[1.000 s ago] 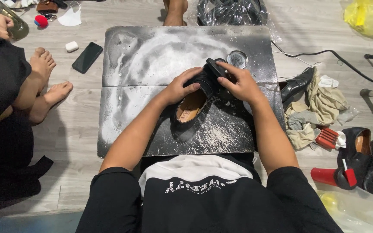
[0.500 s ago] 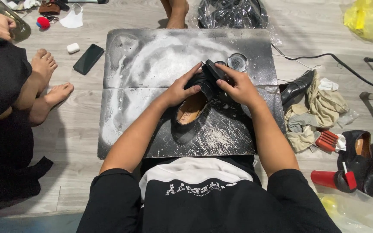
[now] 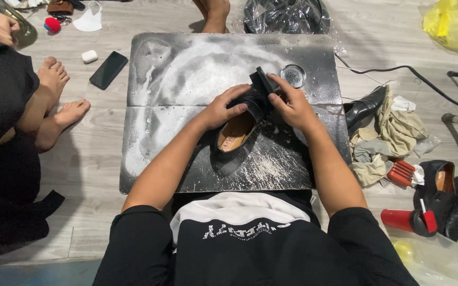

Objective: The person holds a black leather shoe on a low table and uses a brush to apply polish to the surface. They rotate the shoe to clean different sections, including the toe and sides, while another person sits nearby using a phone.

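Head view, centre: a black shoe (image 3: pixel 238 124) lies on a dark board (image 3: pixel 186 69) smeared with white powder, its tan lining facing up and its toe pointing toward the upper right of the frame.
Left hand: the left hand (image 3: pixel 222 107) is curled over the front of the shoe, fingers closed on the upper, pinning it to the board.
Right hand: the right hand (image 3: pixel 291 104) is closed round a flat black brush (image 3: pixel 264 82), thumb and fingers gripping it, with the brush pressed against the toe of the shoe just above the left hand.
Round tin: a small open tin (image 3: pixel 293 74) sits on the board just beside the right hand's fingertips, toward the upper right.
Board: it fills the middle of the frame, resting on a pale wood floor (image 3: pixel 398 47).
Right of frame: another black shoe (image 3: pixel 364 107) lies off the board's right edge, next to crumpled beige rags (image 3: pixel 396 127); below them a red brush (image 3: pixel 402 170).
Lower right: a pair of dark shoes (image 3: pixel 451 198) stands beside a red bottle (image 3: pixel 401 217).
Upper right: a yellow plastic bag (image 3: pixel 454 21) and a black cable (image 3: pixel 398 66) running across the floor.
Upper left: a black phone (image 3: pixel 108 69) and a small white case (image 3: pixel 89 56) lie on the floor, well apart from the board's edge.
Left edge: another person's bare feet (image 3: pixel 59 100) rest on the floor.
Top centre: a further bare foot (image 3: pixel 216 13) shows beyond the board, beside a black plastic bag (image 3: pixel 284 15).
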